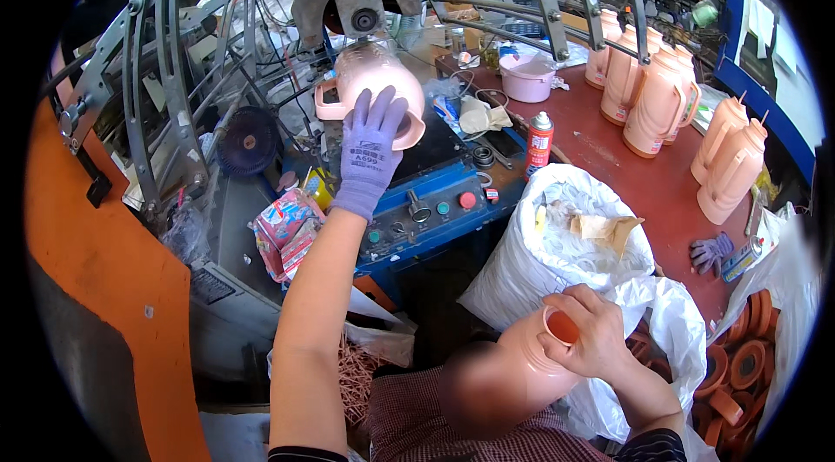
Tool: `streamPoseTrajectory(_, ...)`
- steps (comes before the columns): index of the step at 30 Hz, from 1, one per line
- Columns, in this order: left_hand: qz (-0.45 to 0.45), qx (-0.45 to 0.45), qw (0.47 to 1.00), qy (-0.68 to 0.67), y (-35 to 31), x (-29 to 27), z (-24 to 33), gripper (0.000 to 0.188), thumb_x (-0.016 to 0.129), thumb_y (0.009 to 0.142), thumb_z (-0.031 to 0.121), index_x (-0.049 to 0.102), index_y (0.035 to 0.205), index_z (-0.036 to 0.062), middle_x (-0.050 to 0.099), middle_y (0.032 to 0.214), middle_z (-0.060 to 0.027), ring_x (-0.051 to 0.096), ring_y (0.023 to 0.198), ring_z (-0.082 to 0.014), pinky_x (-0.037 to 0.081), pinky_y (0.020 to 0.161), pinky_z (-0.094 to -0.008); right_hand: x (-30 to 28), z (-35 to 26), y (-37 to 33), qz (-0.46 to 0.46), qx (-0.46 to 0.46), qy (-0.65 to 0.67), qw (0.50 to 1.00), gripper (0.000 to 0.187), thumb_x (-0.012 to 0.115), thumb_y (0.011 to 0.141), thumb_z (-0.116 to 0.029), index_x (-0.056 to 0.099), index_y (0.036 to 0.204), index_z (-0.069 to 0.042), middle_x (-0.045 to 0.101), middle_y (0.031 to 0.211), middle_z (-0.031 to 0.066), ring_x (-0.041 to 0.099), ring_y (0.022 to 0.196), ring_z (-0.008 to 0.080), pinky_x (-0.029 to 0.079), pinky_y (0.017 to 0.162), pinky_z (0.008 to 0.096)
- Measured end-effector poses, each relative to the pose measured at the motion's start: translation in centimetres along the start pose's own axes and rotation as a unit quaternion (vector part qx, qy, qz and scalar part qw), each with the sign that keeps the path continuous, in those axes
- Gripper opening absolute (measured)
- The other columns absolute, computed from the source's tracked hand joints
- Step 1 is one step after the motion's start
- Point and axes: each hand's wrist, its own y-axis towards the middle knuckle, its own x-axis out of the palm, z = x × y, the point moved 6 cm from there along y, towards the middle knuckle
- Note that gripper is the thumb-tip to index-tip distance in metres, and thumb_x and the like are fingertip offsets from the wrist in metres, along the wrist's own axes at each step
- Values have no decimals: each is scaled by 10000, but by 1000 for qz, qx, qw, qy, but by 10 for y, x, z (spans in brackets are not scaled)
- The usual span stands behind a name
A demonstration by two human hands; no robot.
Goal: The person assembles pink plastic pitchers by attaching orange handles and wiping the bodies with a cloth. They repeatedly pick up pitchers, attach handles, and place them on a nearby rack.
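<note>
My left hand [374, 149], in a purple knit glove, is laid round a pink plastic jug [389, 79] with a side handle. That jug lies on its side under the metal head [364, 18] of a machine, its wide end toward me. My bare right hand [591, 331] grips a second pink jug [531, 366] by its open neck, low at the right and close to my body. The opening of this jug tilts up, and its lower part is blurred.
Several pink jugs [657, 101] stand on the red table [600, 149] at right, near a lilac basin [527, 77]. A red spray can [539, 143] stands by the blue control panel [435, 210]. A white sack [522, 244] and brown-red ring parts [746, 364] lie nearer. Metal arms [544, 1] hang overhead.
</note>
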Motion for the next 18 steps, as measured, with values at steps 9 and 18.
streamPoseTrajectory(9, 13, 25, 999, 28, -1, 3, -9, 538, 684, 734, 136, 534, 1251, 133, 506, 1374, -87, 436, 1290, -369, 367, 1053, -483, -15, -8, -16, 42, 2, 2, 999, 386, 758, 691, -313, 697, 966, -49, 629, 858, 119, 649, 697, 289, 531, 604, 362)
streamPoseTrajectory(18, -114, -160, 864, -463, -30, -51, 124, 844, 713, 779, 111, 282, 1495, -7, 333, 1527, -182, 324, 1410, -292, 228, 1169, -413, -33, 13, -57, 83, 19, 37, 996, 484, 729, 770, -376, 632, 1105, -41, 597, 922, 128, 637, 751, 285, 515, 626, 383)
